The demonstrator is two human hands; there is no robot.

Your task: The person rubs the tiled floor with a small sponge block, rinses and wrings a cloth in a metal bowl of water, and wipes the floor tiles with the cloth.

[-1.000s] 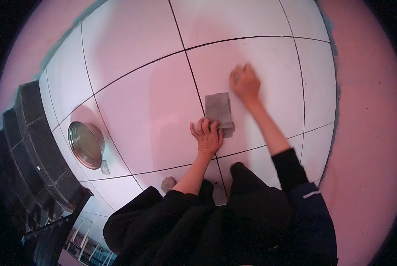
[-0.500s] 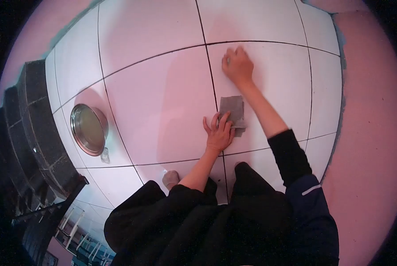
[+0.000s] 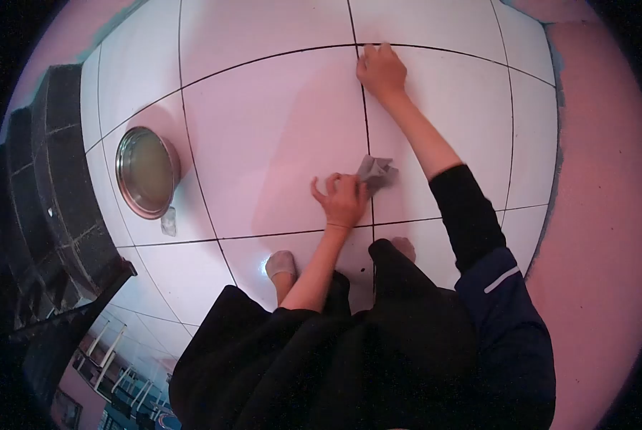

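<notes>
A grey cloth (image 3: 378, 173), crumpled and partly raised, lies on the white tiled floor (image 3: 278, 136). My left hand (image 3: 344, 199) grips its left edge with the thumb side, the other fingers bent. Farther forward, my right hand (image 3: 382, 70) is closed, near the crossing of two dark tile lines. What it holds, if anything, is hidden by the fingers. A metal bowl (image 3: 147, 173) with cloudy liquid stands on the floor at the left. Beside its lower rim lies a small clear object (image 3: 169, 221).
Dark tiled steps (image 3: 63, 186) rise at the left. A pink wall (image 3: 600, 215) runs along the right. My sock-covered foot (image 3: 281, 264) is below my left hand. White-legged furniture (image 3: 109, 355) shows at the lower left.
The cloth went from lying flat to bunched up, with my left hand now gripping it. My right hand moved forward to the tile lines. The view has shifted, so the bowl appears higher.
</notes>
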